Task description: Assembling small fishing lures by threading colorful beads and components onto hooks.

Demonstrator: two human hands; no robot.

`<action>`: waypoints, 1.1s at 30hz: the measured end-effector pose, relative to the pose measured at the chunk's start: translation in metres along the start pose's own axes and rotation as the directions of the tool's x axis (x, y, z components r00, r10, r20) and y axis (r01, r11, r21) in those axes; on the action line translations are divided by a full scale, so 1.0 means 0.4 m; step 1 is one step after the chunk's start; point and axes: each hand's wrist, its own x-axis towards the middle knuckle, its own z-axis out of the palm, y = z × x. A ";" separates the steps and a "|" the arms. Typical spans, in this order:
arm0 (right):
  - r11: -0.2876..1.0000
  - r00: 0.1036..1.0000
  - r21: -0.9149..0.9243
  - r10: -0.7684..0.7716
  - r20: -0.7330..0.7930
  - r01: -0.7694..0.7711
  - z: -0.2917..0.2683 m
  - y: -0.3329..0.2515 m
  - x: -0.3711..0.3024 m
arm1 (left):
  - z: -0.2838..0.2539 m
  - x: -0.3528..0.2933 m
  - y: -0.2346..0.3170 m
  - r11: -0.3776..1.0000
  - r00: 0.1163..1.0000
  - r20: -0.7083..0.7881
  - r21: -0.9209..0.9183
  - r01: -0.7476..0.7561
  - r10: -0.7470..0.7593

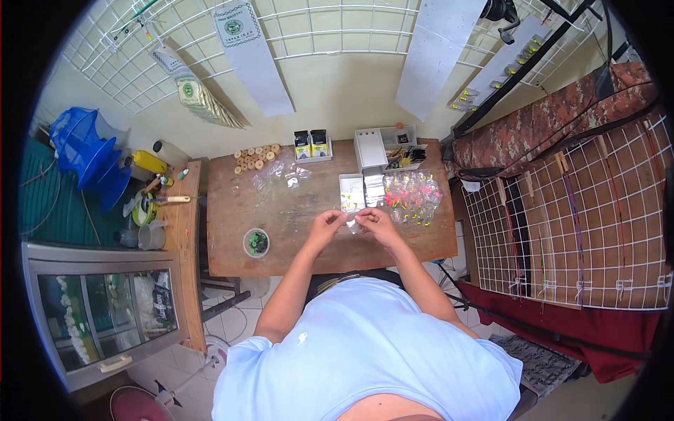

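Observation:
Over the near middle of the wooden table [302, 245], my left hand [326, 229] and my right hand [378, 224] meet, fingers pinched. Between the fingertips is a small clear plastic bag [352, 226]; its contents are too small to make out. Just beyond the hands sits a white tray [351, 179] with small yellow-green pieces in it. Beside the tray lies a stack of white cards or packets [375, 189]. To the right spreads a pile of clear packets [412, 198] with pink and yellow pieces inside.
Wooden rings [256, 158] and loose clear bags [281, 174] lie at the back left. A round tub [256, 243] with dark green contents stands near left. Behind are a small white bin [314, 158] of black-and-yellow packets and a white organiser [370, 149]. A wire grid [337, 31] lines the wall.

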 end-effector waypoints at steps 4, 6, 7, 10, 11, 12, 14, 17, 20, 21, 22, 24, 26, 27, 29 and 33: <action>0.999 0.998 0.031 -0.024 -0.053 0.025 -0.023 -0.014 0.004 | 0.058 0.005 -0.010 0.958 0.990 -0.103 -0.279 0.069 -0.101; 0.999 0.999 0.014 -0.040 -0.033 0.040 -0.032 -0.013 0.005 | 0.077 0.003 -0.008 0.954 0.989 -0.106 -0.294 0.065 -0.100; 0.999 0.999 -0.007 -0.035 -0.022 0.035 -0.035 -0.012 0.007 | 0.083 0.007 -0.009 0.953 0.990 -0.112 -0.300 0.051 -0.089; 0.998 0.999 -0.059 -0.035 0.013 0.036 -0.030 0.000 0.006 | 0.079 -0.002 -0.017 0.962 0.986 -0.139 -0.268 0.056 -0.096; 0.995 0.999 -0.089 -0.042 0.028 0.044 -0.027 0.004 0.006 | 0.076 -0.004 -0.019 0.971 0.982 -0.152 -0.229 0.076 -0.113; 0.995 0.999 -0.090 -0.041 0.032 0.044 -0.023 0.008 0.009 | 0.074 -0.007 -0.021 0.970 0.981 -0.156 -0.229 0.075 -0.113; 0.981 0.991 -0.148 -0.120 0.052 0.126 -0.009 0.014 0.016 | 0.067 -0.014 -0.019 0.994 0.959 -0.279 -0.112 0.010 -0.041; 0.980 0.991 -0.145 -0.130 0.034 0.134 0.016 0.006 0.011 | 0.050 -0.030 -0.005 0.996 0.938 -0.345 -0.085 0.018 -0.046; 0.987 0.988 -0.090 -0.125 0.089 0.133 0.035 0.004 0.023 | 0.014 -0.018 -0.032 0.992 0.913 -0.408 -0.112 -0.063 0.012; 0.987 0.988 -0.090 -0.123 0.091 0.131 0.045 0.006 0.023 | 0.002 -0.019 -0.042 0.992 0.912 -0.410 -0.113 -0.061 0.010; 0.987 0.990 -0.098 -0.120 0.075 0.127 0.055 0.008 0.026 | -0.010 -0.017 -0.042 0.994 0.921 -0.389 -0.092 -0.052 0.012; 0.987 0.991 -0.105 -0.118 0.058 0.124 0.071 0.009 0.034 | -0.026 -0.012 -0.043 0.997 0.930 -0.367 -0.069 -0.042 0.014; 0.989 0.994 -0.101 -0.104 0.025 0.106 0.087 0.007 0.042 | -0.038 -0.014 -0.033 0.985 0.950 -0.312 -0.152 -0.082 0.031; 0.989 0.994 -0.099 -0.105 0.022 0.106 0.097 0.008 0.045 | -0.046 -0.017 -0.029 0.985 0.951 -0.309 -0.150 -0.080 0.031; 0.956 0.969 -0.178 -0.243 -0.032 0.234 0.110 0.015 0.051 | -0.053 -0.022 -0.015 0.980 0.965 -0.254 -0.163 -0.112 0.068; 0.952 0.957 -0.177 -0.269 -0.104 0.249 0.122 0.024 0.069 | -0.067 -0.018 -0.014 0.979 0.969 -0.220 -0.139 -0.149 0.116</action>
